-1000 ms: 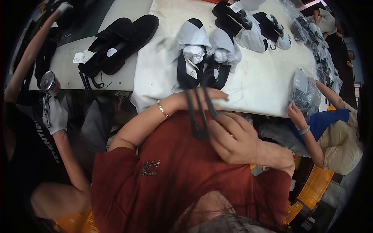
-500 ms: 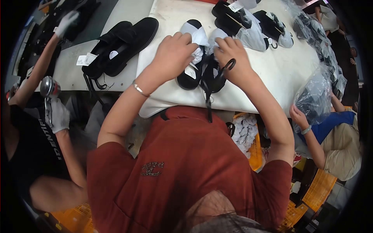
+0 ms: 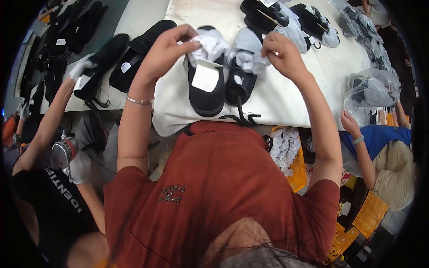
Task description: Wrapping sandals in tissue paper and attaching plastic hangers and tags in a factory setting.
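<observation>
A pair of black shoes lies side by side on the white tabletop before me: the left shoe (image 3: 208, 99) and the right shoe (image 3: 232, 89). Crumpled white tissue paper (image 3: 211, 46) bulges from the left shoe, and my left hand (image 3: 170, 50) pinches its edge. More white paper (image 3: 246, 43) covers the right shoe's far part; my right hand (image 3: 282, 54) has its fingers closed at that sheet's right edge. A blank-looking white tag (image 3: 206, 77) rests over the left shoe. Below the right shoe, a black plastic hanger (image 3: 241, 118) reaches the table's near edge.
More black shoes (image 3: 134, 58) stand at the left, where a co-worker's gloved hand (image 3: 80, 67) touches one. The co-worker's other glove holds a metal spray gun (image 3: 65, 152). Paper-stuffed shoes (image 3: 308, 22) lie far right. Another person's hand (image 3: 351, 125) is near a bagged bundle (image 3: 373, 89).
My hands have moved apart, and the tissue at the left shoe is pulled up and out. The hanger now lies lower at the table edge. The co-worker's gloved hand has come down to a shoe.
</observation>
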